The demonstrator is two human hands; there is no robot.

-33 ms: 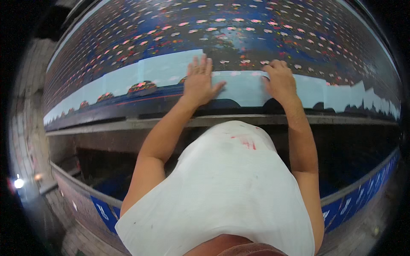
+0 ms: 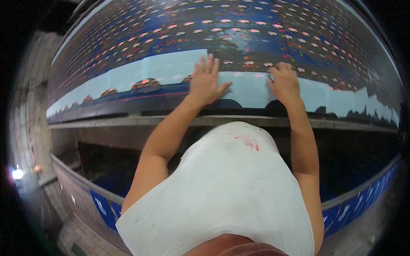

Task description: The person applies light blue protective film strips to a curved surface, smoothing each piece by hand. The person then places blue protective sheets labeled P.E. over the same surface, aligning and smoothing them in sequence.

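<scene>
My left hand [image 2: 206, 83] lies flat, palm down, with its fingers spread and the thumb out to the side. It rests on a pale blue sheet [image 2: 245, 91] that lies along the near edge of a wide patterned surface. My right hand [image 2: 285, 82] is at the sheet's upper edge, with bent fingers and the thumb drawn in. Whether anything is pinched between them is hidden. A taller pale blue piece [image 2: 171, 64] reaches up to my left fingertips. Dark rounded shapes show along the sheet's lower edge.
The dark patterned surface [image 2: 232, 38], with rows of small pink and white marks, stretches away ahead. A pale ledge [image 2: 171, 121] borders its near side. Below lies a dark trough [image 2: 115, 166]. Blue panels [image 2: 102, 209] line the outer rim, and a light [image 2: 17, 173] shines at far left.
The view has shifted slightly, with the scene a little farther right. My left hand stays flat in place. My right thumb appears drawn in slightly closer to the fingers.
</scene>
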